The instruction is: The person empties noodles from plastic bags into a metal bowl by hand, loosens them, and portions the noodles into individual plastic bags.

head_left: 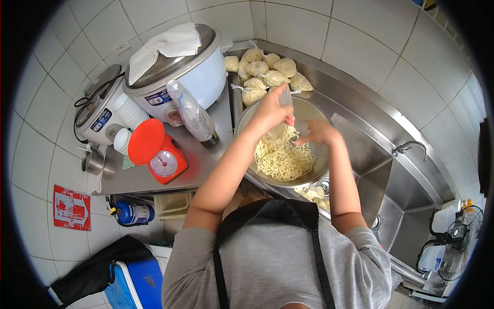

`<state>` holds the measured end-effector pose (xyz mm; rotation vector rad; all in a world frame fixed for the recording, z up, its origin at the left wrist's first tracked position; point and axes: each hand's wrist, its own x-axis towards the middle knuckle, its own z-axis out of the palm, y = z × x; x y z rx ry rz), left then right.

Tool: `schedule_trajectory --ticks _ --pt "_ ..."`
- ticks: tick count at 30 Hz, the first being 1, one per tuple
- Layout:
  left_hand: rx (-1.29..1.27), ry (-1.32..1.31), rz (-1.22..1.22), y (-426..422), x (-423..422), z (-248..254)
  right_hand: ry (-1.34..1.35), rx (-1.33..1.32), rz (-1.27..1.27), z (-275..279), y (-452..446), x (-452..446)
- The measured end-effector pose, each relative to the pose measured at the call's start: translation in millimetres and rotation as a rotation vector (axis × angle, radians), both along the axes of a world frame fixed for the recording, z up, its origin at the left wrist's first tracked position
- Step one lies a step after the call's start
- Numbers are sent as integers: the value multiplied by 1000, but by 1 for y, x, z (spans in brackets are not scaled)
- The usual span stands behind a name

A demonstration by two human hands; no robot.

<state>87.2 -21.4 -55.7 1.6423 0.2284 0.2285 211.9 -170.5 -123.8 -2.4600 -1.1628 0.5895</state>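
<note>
A large metal bowl holds a pile of loose yellow noodles. Above its far side, my left hand is closed around a clear plastic bag, with noodles hanging beneath it into the pile. My right hand hovers over the bowl's right side, fingers apart and pointing toward the noodles, holding nothing that I can see. Just behind the bowl lie several tied bags of noodles. More bagged noodles show at the bowl's near edge, partly hidden by it.
On the left counter stand a red kitchen scale, a plastic-wrapped stack, white cups and two rice cookers, the bigger one topped by a cloth. Right of the bowl are steel sinks with a faucet.
</note>
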Motion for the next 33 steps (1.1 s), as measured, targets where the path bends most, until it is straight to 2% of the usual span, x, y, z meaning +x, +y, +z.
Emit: schedule_trajectory --ticks 2,3,6,7,10,13,16,17,20,22,23,24,26,27,29,30,32,33 --pt "-46 -110 43 4 1 14 312 130 16 -35 18 -13" --pt "-75 -182 54 9 2 19 497 223 37 -40 27 -20" --pt "49 -215 190 25 -1 29 815 491 -138 -43 42 -14" --pt "74 -180 188 30 -4 30 900 652 -116 -39 42 -8" --pt "32 -115 112 39 -3 9 1025 957 -25 16 40 -9" --pt "-78 -37 13 29 -2 -2 987 1172 144 31 56 -11" --pt "-55 -109 49 22 -10 -4 1143 1176 143 -7 81 -4" --pt "38 -24 48 26 -11 -9 785 969 109 -3 76 -15" --pt "385 326 65 42 -11 -44 -175 26 337 30 66 -22" --pt "434 365 120 45 -9 -82 -114 215 335 21 65 -20" --pt "464 368 151 44 -6 -80 -91 329 329 31 64 -20" --pt "354 306 113 44 -5 -79 -68 443 321 39 63 -21" --pt "125 193 37 40 -9 -74 -323 384 218 30 59 -25" --pt "107 175 49 37 -12 -68 -487 358 152 6 58 -27" --pt "76 136 75 38 -17 -55 -391 319 127 -25 56 -15" --pt "141 169 95 42 -18 -56 -345 299 113 -32 55 -14" --pt "268 234 140 53 -18 -64 267 183 133 -24 53 1" --pt "343 208 176 55 -17 -68 308 236 63 -14 54 5"
